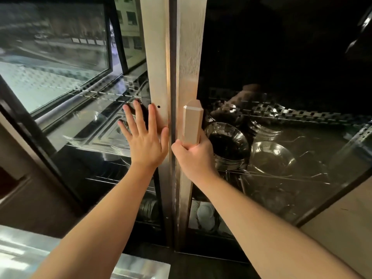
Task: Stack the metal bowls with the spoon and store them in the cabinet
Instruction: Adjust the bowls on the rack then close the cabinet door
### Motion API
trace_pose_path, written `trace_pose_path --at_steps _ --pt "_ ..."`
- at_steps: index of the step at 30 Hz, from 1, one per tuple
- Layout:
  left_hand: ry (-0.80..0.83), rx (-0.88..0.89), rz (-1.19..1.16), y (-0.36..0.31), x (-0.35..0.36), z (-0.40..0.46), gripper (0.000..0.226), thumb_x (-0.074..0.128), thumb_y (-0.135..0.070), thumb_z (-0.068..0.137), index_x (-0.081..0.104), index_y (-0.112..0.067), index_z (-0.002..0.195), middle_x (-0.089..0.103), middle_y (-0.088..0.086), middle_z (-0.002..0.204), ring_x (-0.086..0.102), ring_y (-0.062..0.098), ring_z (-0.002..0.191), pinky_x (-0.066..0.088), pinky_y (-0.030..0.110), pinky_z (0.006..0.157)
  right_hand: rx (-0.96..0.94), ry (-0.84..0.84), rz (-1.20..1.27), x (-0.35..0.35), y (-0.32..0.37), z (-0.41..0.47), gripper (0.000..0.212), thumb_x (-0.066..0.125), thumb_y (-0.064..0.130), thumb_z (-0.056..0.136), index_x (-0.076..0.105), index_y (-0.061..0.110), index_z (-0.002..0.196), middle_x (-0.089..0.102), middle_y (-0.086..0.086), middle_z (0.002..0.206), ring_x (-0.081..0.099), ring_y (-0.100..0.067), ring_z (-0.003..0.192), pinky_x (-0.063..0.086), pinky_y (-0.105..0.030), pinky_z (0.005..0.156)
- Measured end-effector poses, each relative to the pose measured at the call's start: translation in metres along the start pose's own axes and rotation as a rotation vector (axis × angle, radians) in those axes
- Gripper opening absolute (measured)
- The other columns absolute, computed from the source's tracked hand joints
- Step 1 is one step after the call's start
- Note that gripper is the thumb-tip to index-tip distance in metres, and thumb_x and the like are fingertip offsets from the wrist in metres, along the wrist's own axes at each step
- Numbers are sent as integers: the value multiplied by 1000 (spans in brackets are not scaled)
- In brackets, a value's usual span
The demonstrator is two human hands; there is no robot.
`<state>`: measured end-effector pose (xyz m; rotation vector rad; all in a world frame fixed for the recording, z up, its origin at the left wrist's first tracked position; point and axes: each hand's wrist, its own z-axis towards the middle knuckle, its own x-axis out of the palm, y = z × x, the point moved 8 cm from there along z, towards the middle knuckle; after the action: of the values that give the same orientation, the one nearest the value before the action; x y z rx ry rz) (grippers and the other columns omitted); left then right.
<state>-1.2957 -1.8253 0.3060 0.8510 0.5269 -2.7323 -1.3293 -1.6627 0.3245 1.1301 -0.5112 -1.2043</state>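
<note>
The cabinet has two glass doors with pale metal frames, and both doors meet in the middle. My left hand (145, 135) lies flat with spread fingers on the left door frame (155, 57). My right hand (194, 156) is wrapped around the lower end of the beige handle (192, 121) on the right door (191, 57). Behind the right glass, a stack of metal bowls (228, 143) sits on a wire shelf, with a single shiny metal bowl (271, 158) beside it. I cannot make out a spoon.
Trays and plates (104, 129) show behind the left glass, which reflects a window. White dishes (205, 214) stand on a lower shelf. A shiny metal counter (24, 252) lies at the bottom left. Perforated rails (281, 113) run behind the right glass.
</note>
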Motion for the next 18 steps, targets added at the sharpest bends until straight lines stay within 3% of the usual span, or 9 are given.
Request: trace_pose_path --at_steps 5,10,18 --pt "-57 2 -14 2 1 2 76 36 -46 101 -2 -18 161 14 30 164 9 56 149 8 73 117 -103 -98 -29 -2 2 7 44 65 32 76 65 10 114 67 7 91 70 -15 85 63 -36 69" --pt "-43 3 -9 1 4 3 77 35 -47 100 -8 -22 160 13 30 164 8 56 149 6 72 117 -162 -165 -68 -4 4 17 49 59 40 76 65 10 114 72 -4 96 71 -18 88 63 -37 69" --pt "109 0 83 -7 -8 0 75 40 -47 101 8 -16 161 6 26 166 1 51 152 7 70 119 -93 -103 -121 -5 2 15 54 60 43 79 60 14 125 73 -6 108 71 -21 98 63 -35 74"
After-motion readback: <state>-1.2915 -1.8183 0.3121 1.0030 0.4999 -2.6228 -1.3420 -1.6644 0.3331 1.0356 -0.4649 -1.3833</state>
